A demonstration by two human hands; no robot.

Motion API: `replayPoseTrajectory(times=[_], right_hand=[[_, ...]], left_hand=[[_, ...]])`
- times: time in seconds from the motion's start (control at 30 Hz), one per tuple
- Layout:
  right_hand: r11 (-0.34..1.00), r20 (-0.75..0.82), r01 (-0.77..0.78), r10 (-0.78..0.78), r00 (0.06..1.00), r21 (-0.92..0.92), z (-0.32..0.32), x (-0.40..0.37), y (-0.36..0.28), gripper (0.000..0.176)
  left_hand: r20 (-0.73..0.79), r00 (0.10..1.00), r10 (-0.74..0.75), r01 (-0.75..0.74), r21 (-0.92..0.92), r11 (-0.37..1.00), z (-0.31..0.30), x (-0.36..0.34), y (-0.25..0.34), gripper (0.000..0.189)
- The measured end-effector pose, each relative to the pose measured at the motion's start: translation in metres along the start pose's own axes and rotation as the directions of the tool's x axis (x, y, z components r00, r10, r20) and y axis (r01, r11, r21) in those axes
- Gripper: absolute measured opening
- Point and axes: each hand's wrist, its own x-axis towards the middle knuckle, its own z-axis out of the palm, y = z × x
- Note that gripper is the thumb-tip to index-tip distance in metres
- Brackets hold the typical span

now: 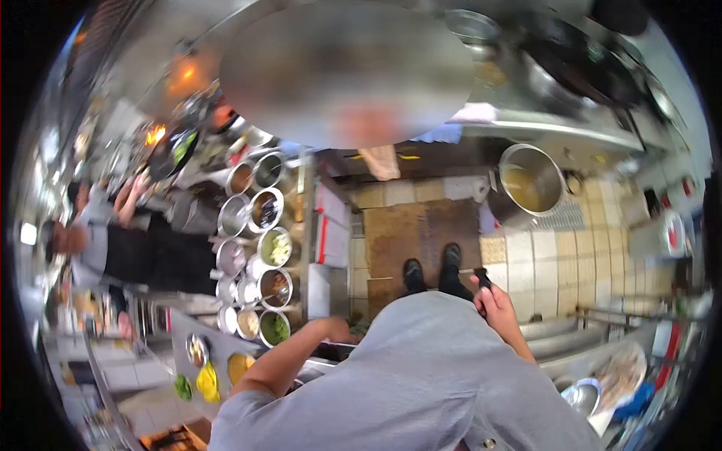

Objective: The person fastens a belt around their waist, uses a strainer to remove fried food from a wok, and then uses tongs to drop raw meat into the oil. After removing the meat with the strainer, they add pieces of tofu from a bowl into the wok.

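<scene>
My right hand (492, 304) is closed around a short black object (482, 277) that looks like a handle. The rest of that object is hidden in my fist or too small to make out. To the left, my left hand (336, 331) reaches down beside the counter, close to a dark opening with a metal edge (331, 361). Its fingers are mostly out of sight, so any grip there is hidden. Nearest to it stands a steel pot of chopped greens (277, 328), with a pot of brown food (276, 288) just beyond.
Several more steel pots, one with pale green pieces (280, 248), line the left counter. Behind them a co-worker (143, 252) in a dark apron stands near another person holding a flaming wok (174, 152). A large stockpot (532, 183) with yellowish liquid stands at right over the tiled floor (545, 259).
</scene>
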Motion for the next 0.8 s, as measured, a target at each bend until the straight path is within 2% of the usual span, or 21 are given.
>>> replayPoseTrajectory(times=[0.03, 0.1, 0.13, 0.17, 0.2, 0.23, 0.3, 0.33, 0.37, 0.4, 0.43, 0.47, 0.5, 0.53, 0.57, 0.63, 0.67, 0.7, 0.73, 0.8], right_hand=[[1.0, 0.008, -0.022, 0.022, 1.0, 0.008, 0.0, 0.001, -0.004, 0.033], [0.998, 0.025, -0.049, 0.049, 0.999, 0.028, 0.003, -0.001, -0.014, 0.033], [0.997, 0.02, -0.058, 0.058, 0.998, 0.048, 0.003, 0.0, -0.011, 0.033], [0.994, 0.044, -0.002, -0.003, 0.999, 0.11, -0.002, 0.005, 0.006, 0.033], [0.988, 0.02, -0.027, 0.024, 1.0, 0.15, 0.0, 0.005, 0.007, 0.034], [0.991, 0.07, -0.03, 0.021, 0.997, 0.129, 0.0, 0.005, 0.007, 0.034], [0.996, 0.051, -0.043, 0.039, 0.998, 0.074, -0.006, 0.006, 0.006, 0.035], [0.998, 0.089, -0.043, 0.037, 0.995, 0.056, -0.009, 0.008, 0.009, 0.035], [0.998, 0.105, -0.043, 0.039, 0.994, 0.039, -0.015, 0.01, 0.013, 0.036], [0.999, 0.115, -0.047, 0.044, 0.992, 0.023, -0.02, 0.011, 0.015, 0.037], [0.999, 0.137, -0.054, 0.052, 0.989, 0.007, -0.025, 0.013, 0.018, 0.037], [0.995, 0.129, -0.069, 0.059, 0.99, 0.078, -0.029, 0.015, 0.02, 0.038], [0.986, 0.124, -0.092, 0.075, 0.989, 0.142, -0.032, 0.015, 0.02, 0.039], [0.987, 0.094, -0.098, 0.086, 0.992, 0.13, -0.031, 0.014, 0.016, 0.04], [0.987, 0.101, -0.107, 0.095, 0.99, 0.123, -0.032, 0.014, 0.018, 0.04], [0.969, -0.017, -0.108, 0.114, 0.993, 0.224, -0.034, 0.016, 0.022, 0.041], [0.962, -0.072, -0.109, 0.131, 0.989, 0.251, -0.032, 0.015, 0.022, 0.042], [0.962, -0.063, -0.119, 0.138, 0.988, 0.244, -0.033, 0.016, 0.023, 0.042], [0.951, -0.071, -0.143, 0.168, 0.983, 0.274, -0.036, 0.016, 0.024, 0.043], [0.939, -0.081, -0.171, 0.203, 0.976, 0.298, -0.04, 0.016, 0.024, 0.043]], left_hand=[[0.209, 0.974, -0.092, 0.142, -0.239, 0.961, 0.005, -0.028, 0.021, 0.058], [0.275, 0.961, 0.008, 0.094, -0.353, 0.931, 0.046, -0.015, 0.016, 0.053], [0.255, 0.967, 0.005, 0.112, -0.442, 0.89, 0.063, -0.012, 0.019, 0.053], [0.238, 0.971, 0.011, 0.115, -0.507, 0.855, 0.076, -0.009, 0.023, 0.05], [0.221, 0.975, 0.018, 0.111, -0.554, 0.825, 0.087, -0.005, 0.025, 0.049], [0.208, 0.978, 0.021, 0.11, -0.599, 0.793, 0.097, 0.0, 0.026, 0.049], [0.381, 0.922, 0.069, 0.18, -0.579, 0.795, 0.112, 0.011, 0.031, 0.048], [0.442, 0.89, 0.108, 0.189, -0.575, 0.796, 0.106, -0.002, 0.036, 0.047], [0.432, 0.893, 0.126, 0.186, -0.609, 0.771, 0.115, -0.002, 0.039, 0.047], [0.263, 0.95, 0.171, 0.124, -0.816, 0.565, 0.127, -0.003, 0.042, 0.047], [0.089, 0.983, 0.161, 0.033, -0.946, 0.321, 0.136, -0.002, 0.045, 0.046], [0.005, 0.996, 0.09, -0.018, -0.967, 0.253, 0.143, 0.002, 0.048, 0.037], [0.007, 0.995, 0.098, -0.015, -0.974, 0.227, 0.145, 0.0, 0.054, 0.037], [-0.027, 0.997, 0.074, -0.023, -0.998, -0.054, 0.138, -0.007, 0.052, 0.029], [-0.051, 0.998, 0.042, -0.034, -0.943, -0.331, 0.133, -0.011, 0.051, 0.022], [-0.191, 0.981, 0.038, -0.12, -0.747, -0.654, 0.127, -0.01, 0.045, 0.014], [-0.239, 0.97, -0.048, -0.223, -0.789, -0.572, 0.117, -0.019, 0.047, 0.014], [-0.321, 0.942, -0.103, -0.327, -0.799, -0.505, 0.091, -0.055, 0.052, 0.014], [-0.441, 0.895, -0.068, -0.393, -0.707, -0.588, 0.088, -0.044, 0.046, 0.015], [-0.612, 0.789, -0.054, -0.487, -0.569, -0.663, 0.059, -0.065, 0.043, 0.021]])
